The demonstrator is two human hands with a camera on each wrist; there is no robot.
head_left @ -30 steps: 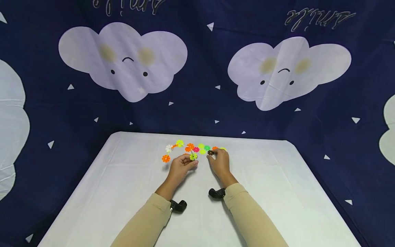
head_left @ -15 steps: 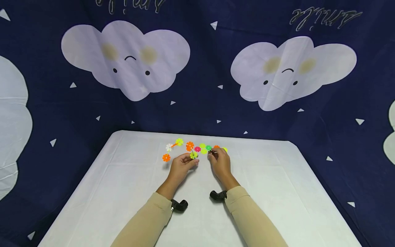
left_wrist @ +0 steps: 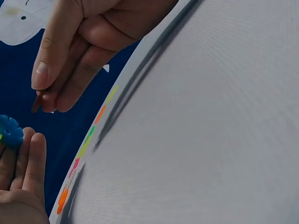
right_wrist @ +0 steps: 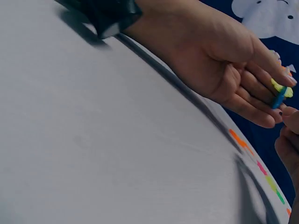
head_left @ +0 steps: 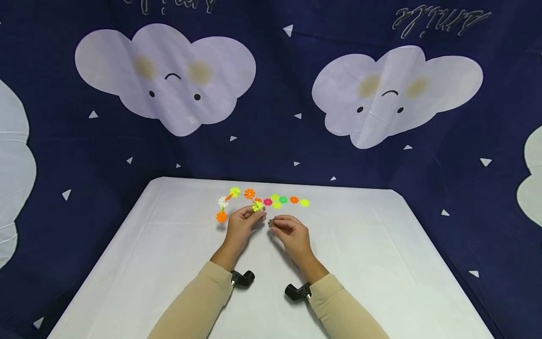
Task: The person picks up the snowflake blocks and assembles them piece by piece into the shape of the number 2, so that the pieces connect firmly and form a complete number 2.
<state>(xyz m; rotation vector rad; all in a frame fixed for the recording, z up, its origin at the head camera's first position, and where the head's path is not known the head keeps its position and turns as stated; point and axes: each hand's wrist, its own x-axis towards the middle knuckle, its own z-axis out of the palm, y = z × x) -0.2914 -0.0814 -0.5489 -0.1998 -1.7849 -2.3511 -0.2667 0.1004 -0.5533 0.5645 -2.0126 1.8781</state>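
Observation:
My left hand (head_left: 240,228) holds one end of a curved chain of slotted plastic flower discs, pinched between thumb and fingers. Along it I see an orange disc (head_left: 221,216), a white disc (head_left: 222,201) and a yellow-green disc (head_left: 235,191). At the held end, a blue disc (left_wrist: 11,132) shows in the left wrist view beside the fingers. My right hand (head_left: 294,235) pinches a single brown disc (head_left: 271,223) by its edge, a short gap to the right of the left hand. In the left wrist view this brown disc (left_wrist: 36,101) appears nearly edge-on.
Loose discs lie in a row at the back of the white table (head_left: 360,263): a pink disc (head_left: 268,202), a green disc (head_left: 283,200), an orange disc (head_left: 294,200) and several yellow ones. Behind the table hangs a dark blue cloth (head_left: 275,94) with clouds.
My right hand has picked the brown disc from the row and brought it left and nearer to me. My left hand has turned slightly, with the chain still in it.

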